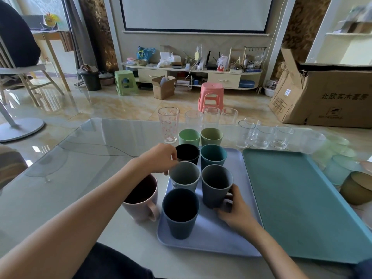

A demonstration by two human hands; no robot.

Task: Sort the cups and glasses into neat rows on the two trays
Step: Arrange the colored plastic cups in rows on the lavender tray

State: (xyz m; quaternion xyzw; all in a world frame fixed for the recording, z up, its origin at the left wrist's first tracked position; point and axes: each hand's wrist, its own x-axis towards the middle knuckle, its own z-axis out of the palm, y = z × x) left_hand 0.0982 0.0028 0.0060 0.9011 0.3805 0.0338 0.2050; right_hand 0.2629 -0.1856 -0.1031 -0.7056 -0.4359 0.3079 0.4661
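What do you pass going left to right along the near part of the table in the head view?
pink mug → dark blue cup → right hand on the grey cup → teal tray → olive bowl

Glossy glass-topped desk (100,141), reflective. Lavender plastic tray (209,236) and teal plastic tray (302,208), both matt, smooth. Matt plastic tumblers in blue, grey, green (180,213). Pink glazed ceramic mug (141,204), slight sheen. Clear glass tumblers (261,137), shiny. Brown corrugated cardboard box (332,97), rough.
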